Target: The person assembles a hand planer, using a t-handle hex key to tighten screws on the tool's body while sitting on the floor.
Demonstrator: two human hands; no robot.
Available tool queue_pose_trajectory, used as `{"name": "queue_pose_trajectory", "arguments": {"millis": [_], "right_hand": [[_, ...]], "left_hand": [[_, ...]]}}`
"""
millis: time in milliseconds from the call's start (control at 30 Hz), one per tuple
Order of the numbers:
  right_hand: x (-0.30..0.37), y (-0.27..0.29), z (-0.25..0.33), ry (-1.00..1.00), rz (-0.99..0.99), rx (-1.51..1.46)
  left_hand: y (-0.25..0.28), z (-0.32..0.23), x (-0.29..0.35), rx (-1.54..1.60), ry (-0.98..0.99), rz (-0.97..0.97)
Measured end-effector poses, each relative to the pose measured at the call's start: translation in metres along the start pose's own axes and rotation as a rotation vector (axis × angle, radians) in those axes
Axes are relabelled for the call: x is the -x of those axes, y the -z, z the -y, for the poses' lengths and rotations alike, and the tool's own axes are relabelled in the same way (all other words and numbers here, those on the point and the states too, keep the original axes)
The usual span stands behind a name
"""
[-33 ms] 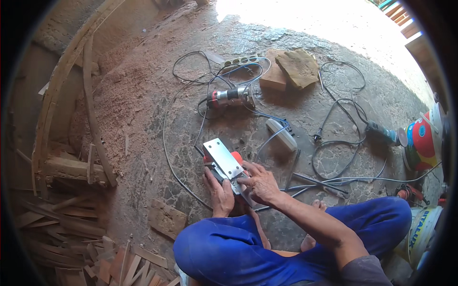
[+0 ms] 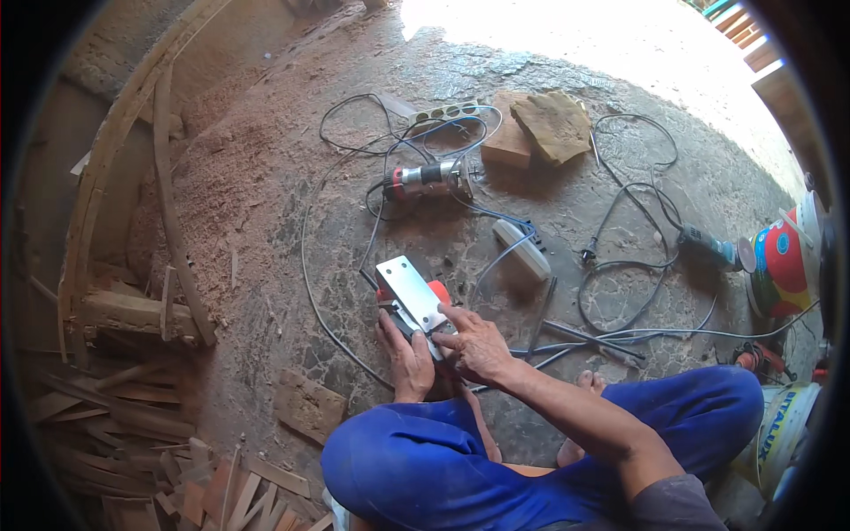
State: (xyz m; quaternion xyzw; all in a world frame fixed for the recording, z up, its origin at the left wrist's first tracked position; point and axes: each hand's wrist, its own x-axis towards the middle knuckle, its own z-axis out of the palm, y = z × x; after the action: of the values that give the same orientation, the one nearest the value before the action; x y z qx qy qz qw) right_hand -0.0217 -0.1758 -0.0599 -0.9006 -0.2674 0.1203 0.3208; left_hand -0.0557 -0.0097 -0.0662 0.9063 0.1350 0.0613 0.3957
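A red and black power tool (image 2: 440, 289) with a flat silver base plate (image 2: 410, 292) lies upturned in front of my crossed legs, plate facing up. Screw holes show near the plate's corners. My left hand (image 2: 409, 365) is closed around its left side, the thumb along the edge by the black part. At the near right end, my right hand (image 2: 479, 350) is bent over the tool. Its index finger reaches onto the plate's corner, while the other fingers curl at the near end. What those curled fingers grip is hidden.
Beyond lie a silver and black router (image 2: 429, 177), power strips (image 2: 522, 251), loose cables and wood blocks (image 2: 553, 128). An angle grinder (image 2: 708, 248) and paint buckets (image 2: 784, 265) stand to the right. Wood offcuts (image 2: 239, 496) pile at lower left, with sawdust (image 2: 239, 195) above.
My right hand has shifted slightly, its index finger moving from the tool's near end up onto the plate's corner. The left hand and tool stay almost in place.
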Motion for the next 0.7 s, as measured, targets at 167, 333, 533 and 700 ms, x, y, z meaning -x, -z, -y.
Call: {"name": "queue_pose_trajectory", "arguments": {"millis": [167, 333, 533, 700], "right_hand": [[0.004, 0.003, -0.018, 0.042, -0.005, -0.012], [0.004, 0.004, -0.002, 0.088, -0.069, -0.017], [0.012, 0.006, -0.043, -0.097, -0.273, -0.108], [0.008, 0.077, -0.103, -0.628, -0.436, -0.122]], "left_hand": [[0.001, -0.009, 0.0, -0.026, 0.009, -0.049], [-0.001, -0.01, -0.004, -0.053, 0.014, -0.048], [0.005, -0.011, 0.0, 0.075, 0.015, 0.023], [0.006, 0.015, -0.002, 0.009, -0.046, 0.041]]}}
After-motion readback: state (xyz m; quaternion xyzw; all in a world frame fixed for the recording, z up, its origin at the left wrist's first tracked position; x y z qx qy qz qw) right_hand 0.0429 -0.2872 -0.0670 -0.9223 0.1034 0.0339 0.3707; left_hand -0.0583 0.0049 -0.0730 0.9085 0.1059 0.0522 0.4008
